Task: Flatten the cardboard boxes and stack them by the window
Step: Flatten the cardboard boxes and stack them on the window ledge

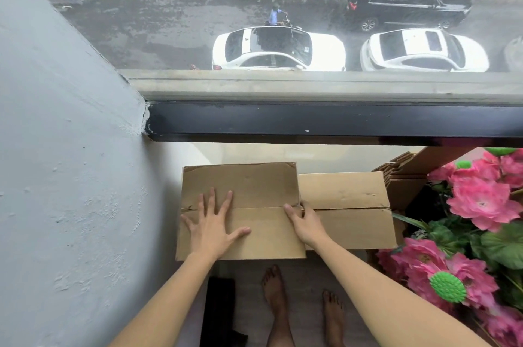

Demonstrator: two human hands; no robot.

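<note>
- Leftmost, the grey wall (65, 148) runs down beside the window (283, 7).
- Your left hand (213, 223) lies flat, fingers spread and straight, pressing on the flattened box (254, 185); it grips nothing.
- That box sits on the floor just below the dark window frame (311, 120).
- Your right hand (304, 223) curls its fingers over the box's right edge, pinching it.
- A second box (351, 205) lies beneath, sticking out rightward.
- Pink flowers (475, 205) stand at the far right.
</note>
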